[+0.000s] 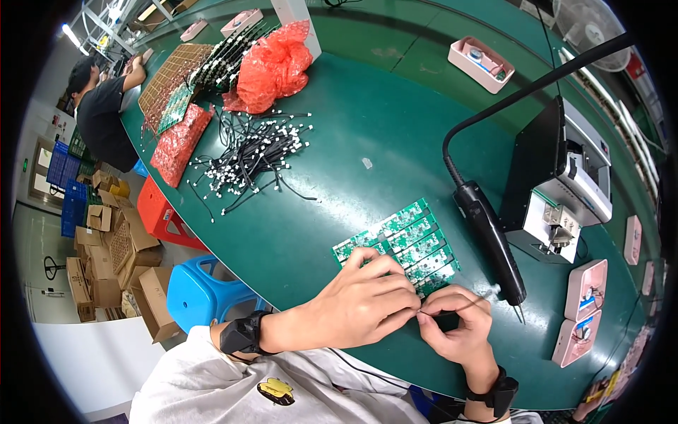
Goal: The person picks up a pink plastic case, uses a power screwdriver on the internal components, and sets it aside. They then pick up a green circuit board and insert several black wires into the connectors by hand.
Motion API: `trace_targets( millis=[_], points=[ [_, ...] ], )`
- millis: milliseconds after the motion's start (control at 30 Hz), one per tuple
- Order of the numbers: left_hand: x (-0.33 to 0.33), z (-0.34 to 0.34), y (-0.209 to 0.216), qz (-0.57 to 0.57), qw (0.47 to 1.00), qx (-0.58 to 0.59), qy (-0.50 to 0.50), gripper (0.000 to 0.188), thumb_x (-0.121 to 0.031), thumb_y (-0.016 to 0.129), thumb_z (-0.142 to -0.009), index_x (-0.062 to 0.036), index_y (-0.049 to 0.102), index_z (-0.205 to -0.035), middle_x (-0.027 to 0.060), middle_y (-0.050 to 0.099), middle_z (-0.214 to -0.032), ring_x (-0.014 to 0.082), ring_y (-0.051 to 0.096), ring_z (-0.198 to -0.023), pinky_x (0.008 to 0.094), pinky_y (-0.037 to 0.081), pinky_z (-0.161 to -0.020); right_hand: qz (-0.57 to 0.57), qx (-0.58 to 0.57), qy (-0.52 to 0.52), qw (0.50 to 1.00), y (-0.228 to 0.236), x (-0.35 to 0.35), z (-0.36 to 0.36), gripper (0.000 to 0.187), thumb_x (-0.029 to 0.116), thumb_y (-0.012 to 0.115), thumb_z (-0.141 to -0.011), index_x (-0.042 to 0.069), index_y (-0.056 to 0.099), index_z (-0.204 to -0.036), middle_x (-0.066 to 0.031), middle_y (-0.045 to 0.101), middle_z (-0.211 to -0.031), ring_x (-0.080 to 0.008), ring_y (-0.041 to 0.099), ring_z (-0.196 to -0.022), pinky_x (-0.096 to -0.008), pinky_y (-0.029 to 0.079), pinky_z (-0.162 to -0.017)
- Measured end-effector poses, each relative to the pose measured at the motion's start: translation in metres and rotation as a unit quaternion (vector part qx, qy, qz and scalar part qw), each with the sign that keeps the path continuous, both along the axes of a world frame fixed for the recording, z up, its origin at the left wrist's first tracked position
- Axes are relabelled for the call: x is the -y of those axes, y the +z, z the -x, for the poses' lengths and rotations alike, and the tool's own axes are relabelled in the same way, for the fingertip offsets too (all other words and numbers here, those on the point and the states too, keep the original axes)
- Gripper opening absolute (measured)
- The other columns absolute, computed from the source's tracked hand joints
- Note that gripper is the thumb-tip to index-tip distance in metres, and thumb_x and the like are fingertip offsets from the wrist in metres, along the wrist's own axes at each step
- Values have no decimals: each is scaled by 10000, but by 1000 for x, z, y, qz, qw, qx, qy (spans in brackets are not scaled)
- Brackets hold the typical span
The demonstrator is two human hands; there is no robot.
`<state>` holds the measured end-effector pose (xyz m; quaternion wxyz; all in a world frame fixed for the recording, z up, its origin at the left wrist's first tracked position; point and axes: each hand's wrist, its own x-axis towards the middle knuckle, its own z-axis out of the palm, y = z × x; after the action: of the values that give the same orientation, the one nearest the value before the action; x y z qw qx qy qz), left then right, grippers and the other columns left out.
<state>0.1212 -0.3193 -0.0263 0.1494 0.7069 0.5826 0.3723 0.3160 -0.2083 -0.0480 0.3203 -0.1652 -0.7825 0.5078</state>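
Note:
A panel of green circuit boards [417, 240] lies on the table just beyond my hands. My left hand [367, 300] reaches over its near left edge, fingers curled. My right hand [459, 321] is closed in a pinch by the panel's near corner. The fingertips of both hands meet, pinching something too small to make out. To the right of the panel, a black pen-shaped tool [487, 233] with a thin metal tip hangs from a curved black arm. Neither hand touches it.
Black cables with white connectors [258, 152] are heaped at the left, near red bubble wrap [275, 67] and stacked boards [173, 81]. A black-and-white machine [558, 184] and pink trays [586, 290] stand right. A blue stool [205, 293] is beside the table; a person [106, 113] sits far left.

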Motion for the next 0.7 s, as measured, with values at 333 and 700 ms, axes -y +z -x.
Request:
trace_targets(
  millis=[333, 700],
  points=[
    [4, -1, -5, -22, 999, 22, 11, 195, -132, 885, -820, -114, 783, -985, -24, 744, -997, 185, 652, -975, 378, 416, -907, -47, 8, 25, 999, 1, -5, -3, 152, -41, 855, -741, 25, 766, -844, -73, 757, -858, -197, 747, -703, -290, 590, -633],
    [6, -8, -12, -75, 995, -43, 48, 180, -184, 894, -813, -126, 788, -947, -22, 744, -991, 192, 656, -948, 397, 415, -903, -36, -8, -25, 999, 4, 1, 1, 145, -40, 874, -772, 0, 774, -868, -102, 760, -864, -209, 759, -719, -302, 600, -642]
  ],
)
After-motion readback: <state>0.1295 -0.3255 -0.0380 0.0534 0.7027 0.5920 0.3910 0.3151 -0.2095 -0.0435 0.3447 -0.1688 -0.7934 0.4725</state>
